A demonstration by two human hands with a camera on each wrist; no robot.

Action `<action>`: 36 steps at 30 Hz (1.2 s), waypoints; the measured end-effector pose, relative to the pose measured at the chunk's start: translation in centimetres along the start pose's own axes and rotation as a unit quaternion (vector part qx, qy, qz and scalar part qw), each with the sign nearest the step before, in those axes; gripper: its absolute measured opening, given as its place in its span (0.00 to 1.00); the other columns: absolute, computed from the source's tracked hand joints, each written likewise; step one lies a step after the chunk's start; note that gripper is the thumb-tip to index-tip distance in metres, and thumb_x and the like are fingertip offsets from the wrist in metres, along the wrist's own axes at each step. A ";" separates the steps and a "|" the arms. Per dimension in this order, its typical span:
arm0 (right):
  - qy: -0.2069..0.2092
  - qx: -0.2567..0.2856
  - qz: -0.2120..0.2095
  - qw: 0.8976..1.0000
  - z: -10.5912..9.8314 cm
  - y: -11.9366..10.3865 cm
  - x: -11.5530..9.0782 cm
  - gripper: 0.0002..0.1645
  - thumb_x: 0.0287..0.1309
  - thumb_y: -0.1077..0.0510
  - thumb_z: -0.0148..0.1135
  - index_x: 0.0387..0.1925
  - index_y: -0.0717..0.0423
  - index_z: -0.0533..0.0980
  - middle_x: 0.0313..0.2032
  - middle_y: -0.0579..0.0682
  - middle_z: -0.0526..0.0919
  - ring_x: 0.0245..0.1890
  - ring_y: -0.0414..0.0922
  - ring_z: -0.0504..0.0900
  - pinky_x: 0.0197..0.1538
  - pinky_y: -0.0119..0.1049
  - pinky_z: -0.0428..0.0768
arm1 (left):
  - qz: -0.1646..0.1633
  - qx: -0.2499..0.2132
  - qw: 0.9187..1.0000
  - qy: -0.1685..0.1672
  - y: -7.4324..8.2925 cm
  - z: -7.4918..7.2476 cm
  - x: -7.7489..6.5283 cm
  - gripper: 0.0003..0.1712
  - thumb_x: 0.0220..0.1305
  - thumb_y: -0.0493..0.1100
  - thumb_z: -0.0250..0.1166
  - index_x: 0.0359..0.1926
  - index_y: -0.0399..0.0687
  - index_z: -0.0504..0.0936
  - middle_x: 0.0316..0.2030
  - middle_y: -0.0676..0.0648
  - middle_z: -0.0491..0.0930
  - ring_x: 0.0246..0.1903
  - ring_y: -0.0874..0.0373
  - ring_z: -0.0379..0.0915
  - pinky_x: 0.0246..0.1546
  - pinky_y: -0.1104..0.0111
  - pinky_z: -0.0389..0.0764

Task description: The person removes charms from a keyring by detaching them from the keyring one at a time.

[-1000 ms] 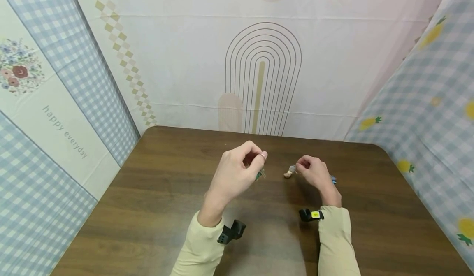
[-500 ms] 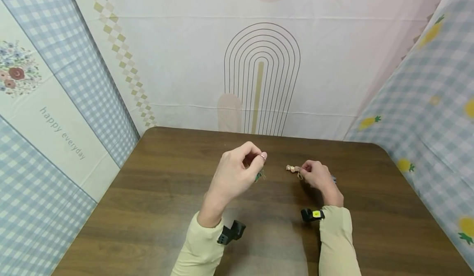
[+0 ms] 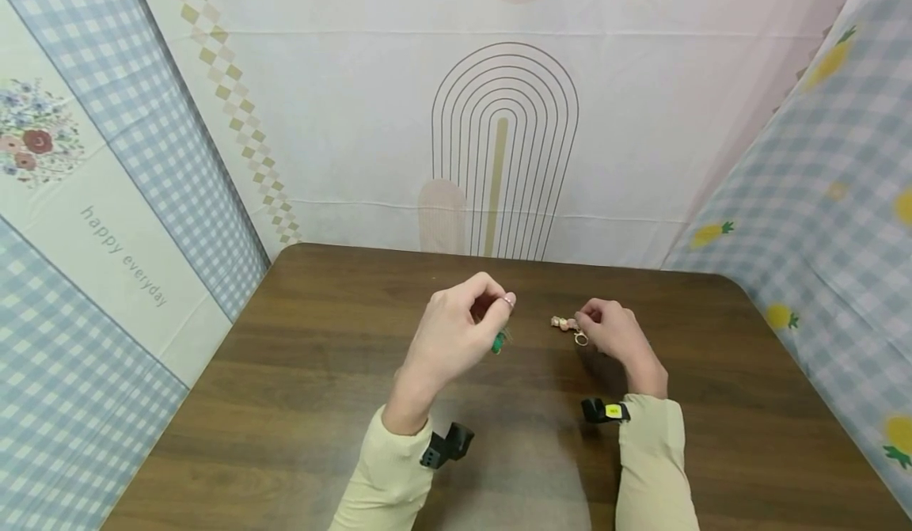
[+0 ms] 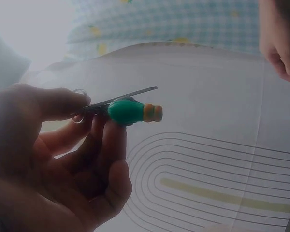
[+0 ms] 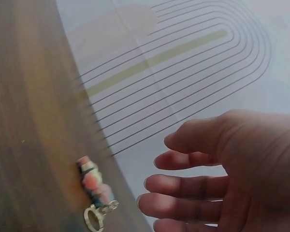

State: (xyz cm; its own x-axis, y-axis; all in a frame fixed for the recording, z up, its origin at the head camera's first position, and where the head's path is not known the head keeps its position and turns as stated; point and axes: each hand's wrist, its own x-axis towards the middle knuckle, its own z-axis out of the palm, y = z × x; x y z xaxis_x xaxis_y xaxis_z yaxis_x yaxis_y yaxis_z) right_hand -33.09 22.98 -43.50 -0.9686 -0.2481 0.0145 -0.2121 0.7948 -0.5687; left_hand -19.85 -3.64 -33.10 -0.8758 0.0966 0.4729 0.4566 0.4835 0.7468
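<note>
Raised over the table, my left hand [image 3: 452,329] pinches the metal ring of a keychain between thumb and forefinger. From it stick out a green figure charm [image 4: 126,111] with an orange end and a thin, flat metal piece [image 4: 142,92], perhaps a key. My right hand [image 3: 616,335] is beside a second keychain [image 5: 93,181], whose small pinkish figure lies on the table with a gold ring [image 5: 93,218]. In the right wrist view, the right thumb and fingers are apart with nothing between them.
Both hands are above a dark brown wooden table [image 3: 299,373]. Behind it hangs a pale cloth [image 3: 342,119] with an arch pattern. Blue checked cloths hang at the left [image 3: 142,80] and right [image 3: 805,222].
My right hand has let go of the pinkish keychain and shifted slightly right; the keychain now lies on the table. The blue item by the right wrist is no longer visible. My left hand stays almost still.
</note>
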 end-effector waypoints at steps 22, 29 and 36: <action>0.075 -0.051 -0.079 0.993 -4.4 -5.8 -4.3 0.14 0.70 0.50 0.53 0.42 0.55 0.80 0.35 0.51 0.84 0.33 0.46 0.78 0.38 0.40 0.75 | 0.024 -0.012 1.000 0.009 0.0 0.3 0.0 0.08 0.67 0.45 0.60 0.29 0.57 0.78 0.20 0.60 0.77 0.18 0.67 0.69 0.20 0.73 0.72; 0.109 -0.048 -0.112 0.987 -4.7 -7.4 -5.5 0.11 0.69 0.51 0.55 0.40 0.51 0.80 0.34 0.49 0.84 0.31 0.44 0.78 0.36 0.38 0.75 | 0.068 0.002 0.997 -0.024 0.0 0.5 0.0 0.05 0.65 0.43 0.64 0.31 0.54 0.85 0.23 0.59 0.79 0.19 0.70 0.70 0.22 0.76 0.74; 0.137 -0.048 -0.162 0.976 -4.5 -9.1 -6.6 0.07 0.67 0.56 0.58 0.35 0.50 0.81 0.29 0.46 0.80 0.27 0.41 0.74 0.32 0.34 0.73 | 0.073 0.040 0.996 -0.014 0.3 0.2 -0.1 0.03 0.62 0.45 0.68 0.33 0.56 0.88 0.26 0.60 0.80 0.23 0.71 0.71 0.26 0.76 0.75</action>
State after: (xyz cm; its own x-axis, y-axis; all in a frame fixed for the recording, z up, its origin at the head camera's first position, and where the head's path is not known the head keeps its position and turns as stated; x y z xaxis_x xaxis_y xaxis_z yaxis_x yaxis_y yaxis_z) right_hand -25.37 19.82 -34.73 -0.8438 -0.3490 0.4076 -0.5123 0.7500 -0.4184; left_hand -19.68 -3.34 -33.06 -0.8050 0.1958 0.5600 0.5675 0.5293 0.6308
